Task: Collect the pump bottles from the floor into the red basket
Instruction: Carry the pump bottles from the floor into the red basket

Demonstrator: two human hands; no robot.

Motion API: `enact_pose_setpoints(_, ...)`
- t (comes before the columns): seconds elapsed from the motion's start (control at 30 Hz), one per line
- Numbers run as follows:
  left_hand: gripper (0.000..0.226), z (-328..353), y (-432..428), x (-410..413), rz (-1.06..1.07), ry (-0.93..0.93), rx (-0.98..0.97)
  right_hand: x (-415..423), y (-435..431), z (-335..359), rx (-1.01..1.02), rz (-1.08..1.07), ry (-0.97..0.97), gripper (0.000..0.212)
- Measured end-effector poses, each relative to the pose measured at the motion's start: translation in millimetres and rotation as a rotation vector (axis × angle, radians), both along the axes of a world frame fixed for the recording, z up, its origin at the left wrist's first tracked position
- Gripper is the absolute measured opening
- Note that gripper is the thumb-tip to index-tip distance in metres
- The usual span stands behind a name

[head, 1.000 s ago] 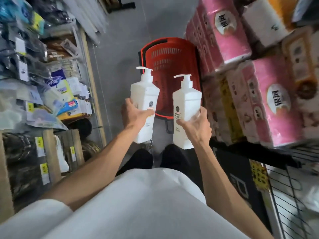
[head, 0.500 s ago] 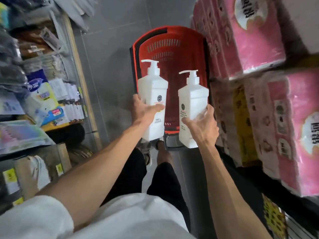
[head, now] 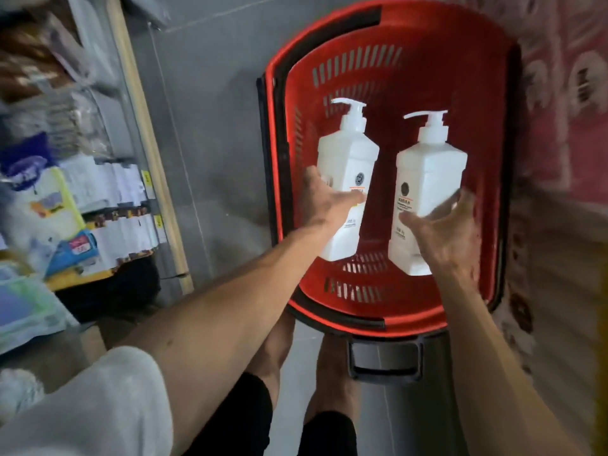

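Two white pump bottles are over the inside of the red basket (head: pixel 332 60), which stands on the grey floor right in front of my feet. My left hand (head: pixel 324 197) grips the left pump bottle (head: pixel 350 166) round its lower half. My right hand (head: pixel 444 230) holds the right pump bottle (head: pixel 431 179) from its right side, fingers spread along it. Both bottles are upright, pumps pointing left. Whether they touch the basket's bottom I cannot tell.
A shelf of packaged goods (head: pixel 65 192) lines the left side of the narrow aisle. Pink wrapped packs (head: pixel 566 126) are stacked close on the right, against the basket. The basket's black handle (head: pixel 385 357) juts toward me, beside my bare feet (head: pixel 279 343).
I have leaned forward and down. Both hands carried the bottles from above the basket's near rim into the basket's opening, and the basket now fills the view.
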State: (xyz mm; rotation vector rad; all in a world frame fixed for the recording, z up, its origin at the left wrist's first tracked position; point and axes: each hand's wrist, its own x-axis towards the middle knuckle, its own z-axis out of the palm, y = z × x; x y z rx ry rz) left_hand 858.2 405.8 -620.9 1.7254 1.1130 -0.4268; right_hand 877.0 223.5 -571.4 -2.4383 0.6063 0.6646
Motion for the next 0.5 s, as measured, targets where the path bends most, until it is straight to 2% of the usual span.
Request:
enact_pose_setpoints(0.13,0.074,-64,2,17,-0.013,0.06,0.012,18,4,-60,0.005,0.0,0.013,0.086)
enact_pose_setpoints(0.23,0.078,-110,0,30,-0.038,0.11,0.081,28,6,-104,-0.002,-0.019,0.05,0.084)
enact_pose_setpoints(0.33,0.087,-151,-6,42,-0.098,0.177,0.178,38,3,-154,0.019,-0.047,0.094,0.076)
enact_pose_setpoints(0.4,0.085,-180,-13,48,-0.103,0.185,0.187,45,2,-185,0.059,-0.061,0.131,0.065)
enact_pose_setpoints(0.5,0.083,-217,-19,53,-0.096,0.193,0.185,53,5,-224,0.125,-0.068,0.123,0.066)
